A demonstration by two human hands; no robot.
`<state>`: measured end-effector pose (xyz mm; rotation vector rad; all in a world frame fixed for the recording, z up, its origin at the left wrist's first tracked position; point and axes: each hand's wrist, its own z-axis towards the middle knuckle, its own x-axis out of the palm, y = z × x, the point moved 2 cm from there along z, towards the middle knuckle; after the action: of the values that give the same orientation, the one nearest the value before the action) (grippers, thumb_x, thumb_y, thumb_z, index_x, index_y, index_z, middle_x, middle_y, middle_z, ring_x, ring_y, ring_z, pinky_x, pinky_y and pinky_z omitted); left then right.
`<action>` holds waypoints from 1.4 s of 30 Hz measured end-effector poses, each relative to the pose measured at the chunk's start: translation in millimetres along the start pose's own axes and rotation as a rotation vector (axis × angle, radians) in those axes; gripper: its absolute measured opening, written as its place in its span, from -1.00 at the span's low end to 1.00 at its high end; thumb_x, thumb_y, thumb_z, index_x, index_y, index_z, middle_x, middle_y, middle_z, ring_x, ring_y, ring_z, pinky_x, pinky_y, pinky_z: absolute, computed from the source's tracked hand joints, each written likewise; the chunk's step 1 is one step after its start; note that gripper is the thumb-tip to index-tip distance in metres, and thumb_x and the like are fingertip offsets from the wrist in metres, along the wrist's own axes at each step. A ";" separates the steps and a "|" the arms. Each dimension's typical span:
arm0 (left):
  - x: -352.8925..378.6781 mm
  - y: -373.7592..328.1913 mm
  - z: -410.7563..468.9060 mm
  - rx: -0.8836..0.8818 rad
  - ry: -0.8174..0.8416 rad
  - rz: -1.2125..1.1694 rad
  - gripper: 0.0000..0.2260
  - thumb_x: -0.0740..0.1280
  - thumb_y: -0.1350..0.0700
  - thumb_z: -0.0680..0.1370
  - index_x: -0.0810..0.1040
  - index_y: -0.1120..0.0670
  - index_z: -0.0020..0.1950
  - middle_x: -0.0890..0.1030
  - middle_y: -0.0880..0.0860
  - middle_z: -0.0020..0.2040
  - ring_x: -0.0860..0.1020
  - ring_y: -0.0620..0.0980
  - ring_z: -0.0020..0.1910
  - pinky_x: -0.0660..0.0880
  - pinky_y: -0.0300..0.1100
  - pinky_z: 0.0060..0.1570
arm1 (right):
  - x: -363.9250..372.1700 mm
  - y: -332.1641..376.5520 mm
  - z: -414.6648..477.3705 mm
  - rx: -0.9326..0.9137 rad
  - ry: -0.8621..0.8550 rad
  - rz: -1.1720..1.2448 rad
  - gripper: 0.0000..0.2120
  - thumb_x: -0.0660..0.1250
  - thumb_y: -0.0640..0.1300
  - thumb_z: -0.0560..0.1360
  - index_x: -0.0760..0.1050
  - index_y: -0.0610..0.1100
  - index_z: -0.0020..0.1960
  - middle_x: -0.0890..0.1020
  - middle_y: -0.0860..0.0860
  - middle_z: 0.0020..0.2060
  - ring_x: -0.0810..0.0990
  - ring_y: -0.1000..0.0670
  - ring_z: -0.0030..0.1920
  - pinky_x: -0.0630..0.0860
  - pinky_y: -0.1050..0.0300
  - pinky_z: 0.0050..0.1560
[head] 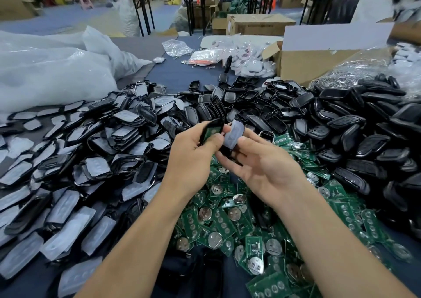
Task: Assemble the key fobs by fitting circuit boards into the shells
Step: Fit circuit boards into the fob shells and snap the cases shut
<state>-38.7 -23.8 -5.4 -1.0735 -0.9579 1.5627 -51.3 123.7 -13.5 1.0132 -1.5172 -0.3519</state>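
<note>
so the left hand [193, 154] has its grip wrapped round the shell [203, 136] with a green board [213, 132] inside, the right hand [264, 168] at its 3 o'clock pinches a grey pad [235, 133], and pressing that on crooked could probably unseat the board.

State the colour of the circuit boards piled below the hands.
Green: the circuit boards show it plainly in the head view.
</note>
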 end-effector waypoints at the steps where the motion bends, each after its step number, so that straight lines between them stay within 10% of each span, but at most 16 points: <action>1: -1.8 -1.0 0.1 -0.004 -0.029 -0.029 -0.73 0.32 0.18 0.63 0.73 -0.17 0.02 0.75 -0.13 -0.04 0.70 -0.17 0.01 0.54 -0.38 -0.02 | -0.5 1.5 -0.7 0.020 0.036 0.012 -0.69 0.22 -0.36 0.65 0.59 -0.25 0.33 0.70 -0.22 0.18 0.72 -0.12 0.10 0.70 -0.06 0.06; 17: -0.4 -12.0 -10.4 0.228 0.035 0.489 -0.62 0.27 0.08 0.60 0.62 -0.22 0.36 0.59 -0.23 0.01 0.50 -0.17 0.16 0.45 -0.17 0.21 | -6.2 2.2 1.8 -0.013 0.057 -0.037 -0.80 0.36 -0.26 0.52 0.77 -0.14 -0.02 0.75 -0.16 -0.04 0.75 -0.10 -0.05 0.71 -0.04 0.01; 26: -7.5 -4.2 0.3 -0.214 -0.254 -0.195 -0.76 0.35 0.27 0.50 0.76 0.00 -0.08 0.77 -0.08 -0.06 0.66 -0.26 -0.06 0.47 -0.52 -0.14 | -7.8 4.6 0.4 0.022 0.031 0.011 -0.62 0.39 -0.29 0.46 0.58 -0.30 0.27 0.71 -0.29 0.11 0.74 -0.17 0.07 0.71 -0.04 -0.01; 32: -14.2 2.2 4.7 -0.252 -0.268 -0.092 -0.77 0.51 0.25 0.44 0.78 -0.08 -0.05 0.76 0.08 -0.12 0.66 -0.13 -0.15 0.64 -0.13 0.03 | -10.0 2.0 2.0 -0.047 -0.012 -0.106 -0.78 0.34 -0.36 0.58 0.62 -0.22 0.19 0.74 -0.22 0.08 0.76 -0.09 0.03 0.71 0.02 0.00; 37: -12.8 4.0 0.8 -0.171 -0.182 0.127 -0.62 0.55 0.18 0.37 0.75 -0.21 0.09 0.76 -0.19 -0.16 0.73 -0.16 -0.20 0.70 -0.09 -0.08 | -7.1 -3.4 3.1 -0.160 -0.042 -0.343 -0.76 0.35 -0.37 0.60 0.65 -0.12 0.16 0.74 -0.17 0.07 0.70 -0.08 0.02 0.68 -0.03 0.14; 42: -4.1 -4.7 -5.8 -0.023 -0.197 0.392 -0.60 0.53 0.18 0.44 0.65 -0.33 0.06 0.60 -0.52 -0.27 0.63 -0.45 -0.18 0.50 -0.55 -0.18 | -0.9 -10.8 3.7 -0.256 -0.070 -0.530 -0.68 0.38 -0.41 0.56 0.69 -0.01 0.05 0.78 -0.04 -0.06 0.73 -0.06 -0.02 0.68 -0.09 0.16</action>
<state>-31.3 -26.3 -2.0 -1.1908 -0.9351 2.0118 -50.6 116.9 -22.7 1.1940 -1.2061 -0.9380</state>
